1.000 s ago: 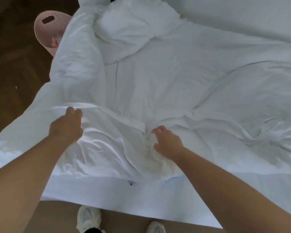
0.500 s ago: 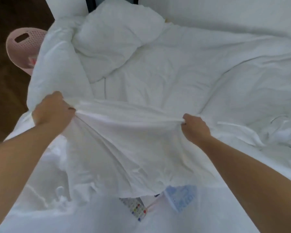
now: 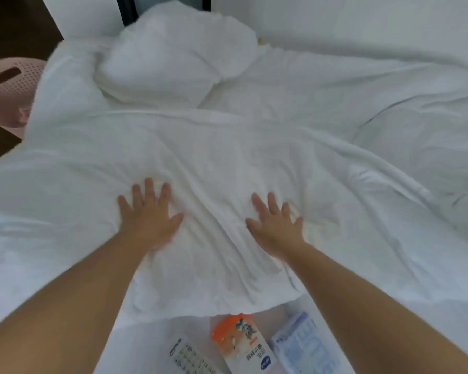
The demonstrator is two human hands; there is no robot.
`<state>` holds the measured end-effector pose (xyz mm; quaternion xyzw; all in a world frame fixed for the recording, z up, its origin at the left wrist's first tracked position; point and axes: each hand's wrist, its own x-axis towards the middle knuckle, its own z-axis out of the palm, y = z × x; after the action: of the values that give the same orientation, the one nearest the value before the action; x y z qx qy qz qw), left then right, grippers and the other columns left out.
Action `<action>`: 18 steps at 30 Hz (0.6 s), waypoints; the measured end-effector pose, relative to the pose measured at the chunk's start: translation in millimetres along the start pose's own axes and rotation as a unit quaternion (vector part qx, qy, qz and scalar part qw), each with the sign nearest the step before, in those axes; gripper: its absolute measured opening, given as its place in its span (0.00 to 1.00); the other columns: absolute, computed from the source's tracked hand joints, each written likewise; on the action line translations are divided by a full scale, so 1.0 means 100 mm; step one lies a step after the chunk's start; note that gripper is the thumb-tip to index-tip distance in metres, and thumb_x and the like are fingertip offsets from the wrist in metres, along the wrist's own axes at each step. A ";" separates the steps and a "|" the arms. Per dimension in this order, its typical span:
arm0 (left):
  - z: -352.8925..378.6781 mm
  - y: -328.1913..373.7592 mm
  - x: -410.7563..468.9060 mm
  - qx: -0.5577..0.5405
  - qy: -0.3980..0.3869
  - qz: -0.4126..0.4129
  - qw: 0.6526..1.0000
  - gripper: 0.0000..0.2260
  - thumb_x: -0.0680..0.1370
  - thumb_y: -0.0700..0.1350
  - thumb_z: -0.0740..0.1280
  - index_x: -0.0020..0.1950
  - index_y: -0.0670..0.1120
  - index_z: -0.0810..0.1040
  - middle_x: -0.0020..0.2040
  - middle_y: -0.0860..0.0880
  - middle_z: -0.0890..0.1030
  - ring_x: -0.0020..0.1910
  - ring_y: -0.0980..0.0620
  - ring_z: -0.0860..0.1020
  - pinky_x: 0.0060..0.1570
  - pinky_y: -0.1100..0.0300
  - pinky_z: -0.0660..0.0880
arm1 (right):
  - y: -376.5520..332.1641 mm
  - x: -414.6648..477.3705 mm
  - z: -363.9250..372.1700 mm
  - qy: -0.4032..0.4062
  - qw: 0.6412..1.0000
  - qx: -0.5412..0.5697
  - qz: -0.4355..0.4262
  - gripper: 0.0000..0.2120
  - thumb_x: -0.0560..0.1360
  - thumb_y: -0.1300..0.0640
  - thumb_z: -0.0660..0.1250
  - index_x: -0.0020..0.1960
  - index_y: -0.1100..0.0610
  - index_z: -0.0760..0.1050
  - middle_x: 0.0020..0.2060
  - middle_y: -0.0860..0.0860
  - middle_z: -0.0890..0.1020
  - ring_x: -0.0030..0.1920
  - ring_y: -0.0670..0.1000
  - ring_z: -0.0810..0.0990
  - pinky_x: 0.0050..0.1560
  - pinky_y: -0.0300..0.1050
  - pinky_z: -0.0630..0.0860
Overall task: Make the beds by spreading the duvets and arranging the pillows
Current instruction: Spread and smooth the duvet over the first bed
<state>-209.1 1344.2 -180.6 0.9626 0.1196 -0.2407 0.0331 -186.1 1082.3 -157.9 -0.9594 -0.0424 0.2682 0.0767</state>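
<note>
Your crumpled white fabric duvet point(image 3: 227, 157) covers most of the bed, running from the left edge across to the right. It is creased in long folds. Its near hem lies just short of the bed's near edge, leaving a strip of plain white bed sheet point(image 3: 189, 327) bare below it.

At the head of the bed, left of centre, your plump white pillow point(image 3: 173, 63) lies tilted. Its lower corner touches the duvet's far fold. To the far left, a pink perforated plastic laundry basket point(image 3: 8, 87) stands on the dark wooden floor point(image 3: 0, 22), partly hidden behind the hanging side of the duvet.

Your left hand point(image 3: 149, 214) lies palm down on the duvet near the middle of the bed. Its fingers point(image 3: 148, 190) are straight and spread apart, with the thumb angled inward. Your right hand point(image 3: 274, 225) lies flat just beside it, a band of wrinkled cloth between the two. Its fingers point(image 3: 272, 203) are also straight and fanned open. Neither hand grips any fabric.

On the bare sheet between your forearms lies an orange-and-white printed carton point(image 3: 241, 344), its top end touching the duvet's hem. Just right of it sits a pale blue-and-white soft packet point(image 3: 295, 349). To the carton's left lies a white button-covered remote control point(image 3: 189, 357), cut off by the bottom edge of the view.
</note>
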 end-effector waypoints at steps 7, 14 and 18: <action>0.17 -0.21 -0.05 0.045 0.031 0.062 0.997 0.29 0.82 0.60 0.48 0.80 0.49 0.46 0.80 0.45 0.46 0.78 0.43 0.46 0.74 0.40 0.44 | -0.18 0.00 0.28 -0.031 0.999 -0.001 0.037 0.28 0.81 0.40 0.47 0.78 0.40 0.41 0.79 0.47 0.40 0.78 0.60 0.40 0.72 0.71 0.44; -0.21 -1.33 -0.44 0.009 0.238 -0.097 0.966 0.21 0.79 0.51 0.58 0.70 0.44 0.67 0.74 0.39 0.62 0.75 0.39 0.56 0.69 0.31 0.48 | -1.17 -0.32 0.32 -0.047 0.997 -0.024 -0.063 0.31 0.82 0.40 0.48 0.79 0.44 0.37 0.78 0.52 0.36 0.78 0.60 0.38 0.72 0.70 0.43; -0.15 -2.07 -0.61 -0.141 0.139 -0.295 0.935 0.27 0.79 0.60 0.57 0.72 0.45 0.59 0.73 0.37 0.61 0.72 0.33 0.59 0.67 0.29 0.57 | -1.78 -0.42 0.40 -0.070 0.990 -0.005 -0.125 0.31 0.81 0.39 0.50 0.78 0.41 0.37 0.78 0.50 0.37 0.77 0.61 0.37 0.71 0.73 0.43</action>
<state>-305.8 1533.1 -139.9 0.8934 0.4342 -0.0837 0.0792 -250.4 1257.9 -140.3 -0.9257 -0.1685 0.3229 0.1018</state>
